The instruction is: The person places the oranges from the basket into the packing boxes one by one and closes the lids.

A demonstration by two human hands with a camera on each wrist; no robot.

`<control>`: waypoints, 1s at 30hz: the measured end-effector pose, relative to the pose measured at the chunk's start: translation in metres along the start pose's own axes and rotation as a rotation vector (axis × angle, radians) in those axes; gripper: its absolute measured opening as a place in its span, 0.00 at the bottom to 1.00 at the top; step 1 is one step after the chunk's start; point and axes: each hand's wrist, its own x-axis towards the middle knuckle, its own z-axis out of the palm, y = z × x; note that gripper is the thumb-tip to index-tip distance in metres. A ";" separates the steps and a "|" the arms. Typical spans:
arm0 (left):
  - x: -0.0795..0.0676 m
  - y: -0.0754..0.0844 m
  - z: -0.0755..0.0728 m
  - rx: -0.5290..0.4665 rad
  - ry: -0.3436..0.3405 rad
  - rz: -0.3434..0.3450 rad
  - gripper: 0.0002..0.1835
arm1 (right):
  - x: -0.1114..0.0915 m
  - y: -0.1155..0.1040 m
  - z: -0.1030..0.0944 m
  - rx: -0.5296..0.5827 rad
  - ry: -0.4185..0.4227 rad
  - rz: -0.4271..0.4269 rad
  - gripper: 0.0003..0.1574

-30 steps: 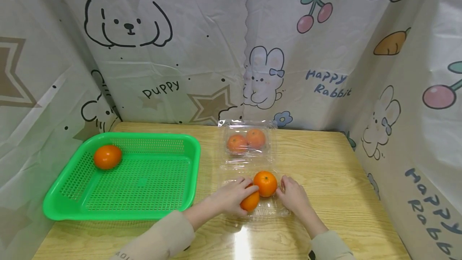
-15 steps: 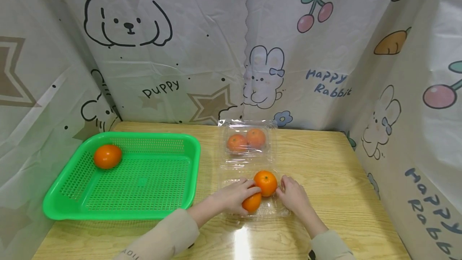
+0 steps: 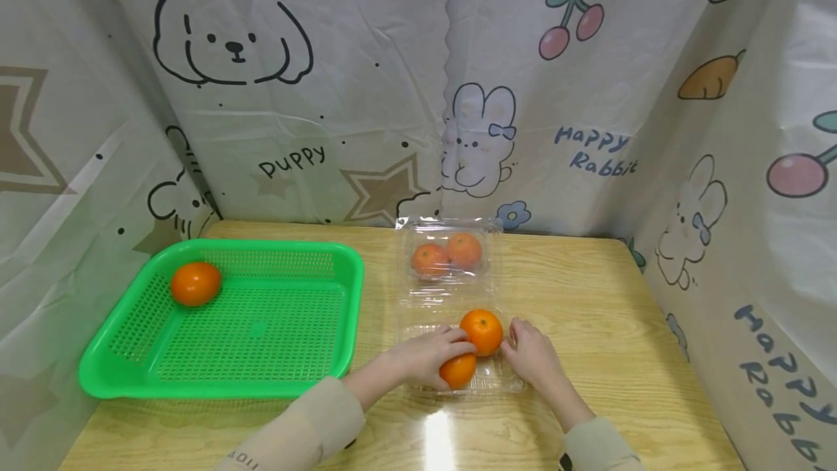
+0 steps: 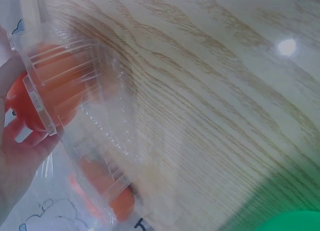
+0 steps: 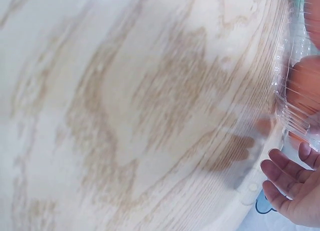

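Note:
In the head view my left hand point(image 3: 425, 356) holds an orange point(image 3: 458, 371) from its left side, fingers over the top. This orange sits at the front of an open clear plastic clamshell box point(image 3: 484, 384). Behind it, in the same box, a second orange point(image 3: 482, 332) shows its stem end. My right hand point(image 3: 532, 355) is at the box's right side, thumb and index finger pinching the rim. The right wrist view has that hand point(image 5: 295, 186) with its other fingers loosely bent. Through the box wall in the left wrist view, the held orange point(image 4: 55, 91) appears.
A green plastic basket point(image 3: 255, 392) stands on the left of the wooden table point(image 3: 588, 289), with one orange fruit point(image 3: 196, 283) in its back left corner. The box's clear lid section point(image 3: 405, 296) lies behind the hands; two more oranges point(image 3: 463, 251) show under clear plastic at the back.
My left hand has shifted slightly right and forward toward the viewer with the front orange. My right hand, the rear orange and the basket have stayed put.

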 end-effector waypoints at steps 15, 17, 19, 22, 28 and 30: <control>0.000 -0.002 0.005 -0.061 -0.021 -0.044 0.33 | -0.003 -0.002 -0.001 0.007 0.020 -0.014 0.12; 0.000 -0.002 0.005 -0.088 -0.022 -0.059 0.34 | -0.002 -0.002 -0.001 0.005 0.023 -0.015 0.13; 0.001 -0.003 0.005 -0.126 -0.025 -0.075 0.34 | -0.002 -0.002 -0.001 0.002 0.023 -0.016 0.13; 0.001 -0.004 0.004 -0.184 -0.032 -0.098 0.35 | -0.002 -0.002 -0.002 0.001 0.019 -0.013 0.13; -0.001 -0.007 0.006 -0.293 -0.048 -0.149 0.36 | -0.002 -0.002 -0.001 -0.004 0.013 -0.009 0.13; -0.001 -0.008 0.007 -0.321 -0.051 -0.160 0.36 | -0.002 -0.002 -0.001 -0.005 0.012 -0.007 0.13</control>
